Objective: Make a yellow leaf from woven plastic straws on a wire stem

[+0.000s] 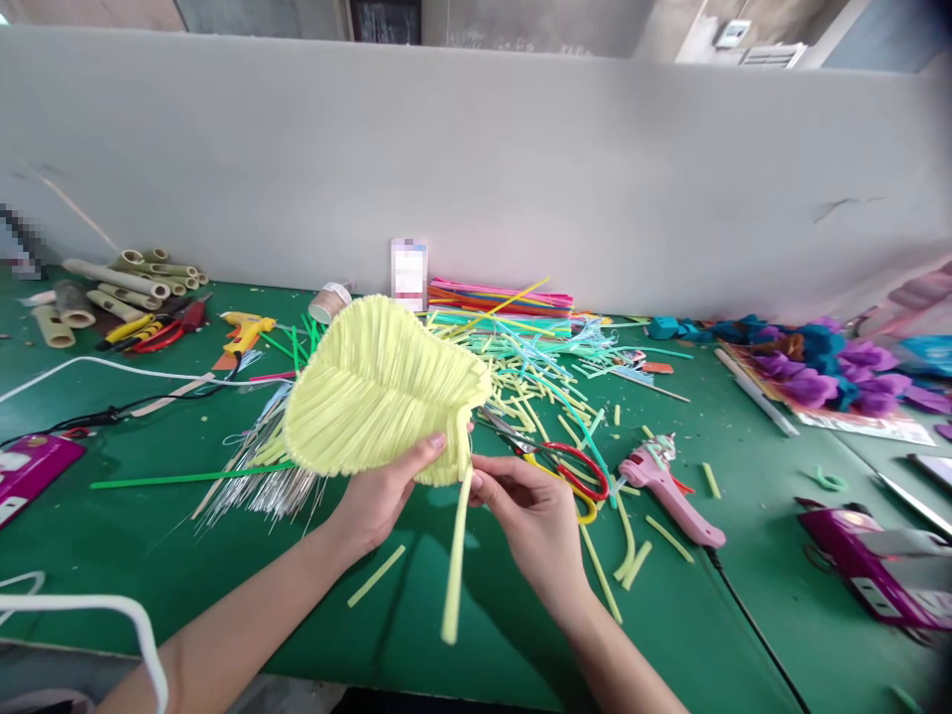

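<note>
The left hand (383,501) holds the yellow leaf (379,402) up above the green table (111,535), thumb pressed on its lower edge so the ribbed face is turned to the camera. The right hand (532,516) pinches the hanging stem (455,555) near its top with narrow fingers, probably to keep it steady against the leaf.

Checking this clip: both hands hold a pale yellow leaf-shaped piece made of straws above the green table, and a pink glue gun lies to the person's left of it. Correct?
Not quite. In the head view the pink glue gun lies on the green table to the person's right, not left. The rest holds: the left hand and right hand hold the pale yellow leaf-shaped piece made of straws above the table.
</note>
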`<state>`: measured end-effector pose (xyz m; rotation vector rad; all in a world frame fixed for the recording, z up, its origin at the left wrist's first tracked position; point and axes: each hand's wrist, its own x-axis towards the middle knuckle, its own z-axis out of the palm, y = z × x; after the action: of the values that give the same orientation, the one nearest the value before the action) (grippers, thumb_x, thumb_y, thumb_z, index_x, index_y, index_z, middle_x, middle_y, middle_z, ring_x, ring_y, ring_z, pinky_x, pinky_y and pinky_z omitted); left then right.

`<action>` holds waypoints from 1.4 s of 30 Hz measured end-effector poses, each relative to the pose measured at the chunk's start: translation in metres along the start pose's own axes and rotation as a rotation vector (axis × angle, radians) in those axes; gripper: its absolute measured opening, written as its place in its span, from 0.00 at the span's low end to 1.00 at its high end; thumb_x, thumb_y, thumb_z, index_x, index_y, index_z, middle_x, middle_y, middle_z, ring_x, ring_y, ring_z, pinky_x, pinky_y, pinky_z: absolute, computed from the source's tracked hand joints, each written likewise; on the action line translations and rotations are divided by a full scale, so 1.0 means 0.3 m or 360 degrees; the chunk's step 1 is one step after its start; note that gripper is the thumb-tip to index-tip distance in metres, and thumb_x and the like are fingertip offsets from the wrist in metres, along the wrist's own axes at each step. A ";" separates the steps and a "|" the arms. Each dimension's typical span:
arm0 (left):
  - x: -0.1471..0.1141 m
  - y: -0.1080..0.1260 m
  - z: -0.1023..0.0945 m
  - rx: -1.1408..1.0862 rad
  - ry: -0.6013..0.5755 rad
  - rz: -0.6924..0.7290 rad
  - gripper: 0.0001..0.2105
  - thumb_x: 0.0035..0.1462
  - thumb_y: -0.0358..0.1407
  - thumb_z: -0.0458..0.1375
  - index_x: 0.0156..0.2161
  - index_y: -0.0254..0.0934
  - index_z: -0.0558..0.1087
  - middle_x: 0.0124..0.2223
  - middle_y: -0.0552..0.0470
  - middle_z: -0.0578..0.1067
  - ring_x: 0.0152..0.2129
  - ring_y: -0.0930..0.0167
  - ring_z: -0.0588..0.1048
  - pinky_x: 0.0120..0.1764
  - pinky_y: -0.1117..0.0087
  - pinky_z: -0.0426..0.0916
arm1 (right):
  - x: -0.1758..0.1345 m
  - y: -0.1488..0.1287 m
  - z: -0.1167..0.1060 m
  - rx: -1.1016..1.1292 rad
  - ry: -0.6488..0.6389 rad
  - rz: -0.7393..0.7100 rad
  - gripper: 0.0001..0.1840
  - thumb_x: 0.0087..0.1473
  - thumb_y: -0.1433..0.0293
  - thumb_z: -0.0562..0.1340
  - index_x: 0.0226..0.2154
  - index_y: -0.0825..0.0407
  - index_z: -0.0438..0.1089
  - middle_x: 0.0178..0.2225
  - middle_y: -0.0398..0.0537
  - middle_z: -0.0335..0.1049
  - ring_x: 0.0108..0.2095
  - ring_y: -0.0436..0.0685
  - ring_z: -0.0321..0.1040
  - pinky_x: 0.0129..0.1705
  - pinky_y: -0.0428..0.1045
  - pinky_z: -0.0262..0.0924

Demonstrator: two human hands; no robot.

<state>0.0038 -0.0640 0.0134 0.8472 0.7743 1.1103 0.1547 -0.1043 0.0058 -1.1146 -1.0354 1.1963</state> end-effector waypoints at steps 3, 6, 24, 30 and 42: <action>-0.005 -0.011 -0.005 0.0119 -0.0012 0.0039 0.17 0.56 0.38 0.64 0.51 0.38 0.77 0.54 0.46 0.76 0.53 0.58 0.72 0.57 0.61 0.65 | 0.000 0.007 0.008 0.0061 0.0025 0.0025 0.09 0.47 0.63 0.71 0.31 0.51 0.79 0.25 0.44 0.77 0.25 0.51 0.71 0.30 0.46 0.68; -0.010 -0.027 -0.017 0.0325 0.0023 0.0101 0.18 0.57 0.41 0.62 0.52 0.40 0.76 0.57 0.49 0.74 0.57 0.58 0.68 0.62 0.59 0.57 | -0.005 0.030 0.022 0.0198 0.0057 0.0079 0.11 0.49 0.61 0.70 0.29 0.53 0.76 0.24 0.43 0.74 0.24 0.48 0.68 0.27 0.44 0.65; 0.017 -0.008 -0.033 -0.0064 0.0313 0.0133 0.24 0.49 0.33 0.67 0.54 0.36 0.73 0.50 0.46 0.78 0.51 0.57 0.73 0.52 0.59 0.70 | -0.032 0.022 -0.018 -0.0308 -0.0287 0.0129 0.16 0.52 0.57 0.67 0.37 0.52 0.73 0.31 0.46 0.74 0.31 0.53 0.69 0.32 0.47 0.64; 0.080 0.035 -0.082 -0.0512 0.0159 -0.0119 0.24 0.52 0.24 0.61 0.56 0.32 0.71 0.47 0.42 0.80 0.43 0.59 0.79 0.46 0.60 0.75 | -0.045 0.032 -0.225 -0.1480 -0.0190 -0.0071 0.16 0.61 0.58 0.57 0.42 0.51 0.72 0.37 0.52 0.75 0.31 0.56 0.70 0.34 0.51 0.65; 0.095 0.020 -0.109 -0.0534 0.0001 -0.0248 0.13 0.54 0.27 0.60 0.45 0.29 0.77 0.45 0.41 0.80 0.39 0.60 0.80 0.45 0.61 0.75 | 0.142 0.005 -0.339 -0.2189 -0.0428 0.0111 0.23 0.50 0.74 0.57 0.51 0.54 0.62 0.23 0.42 0.67 0.26 0.59 0.67 0.28 0.49 0.57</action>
<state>-0.0196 -0.0293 0.0004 0.4958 0.6206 1.0637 0.2584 -0.0708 -0.0113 -2.0320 -2.1564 0.5651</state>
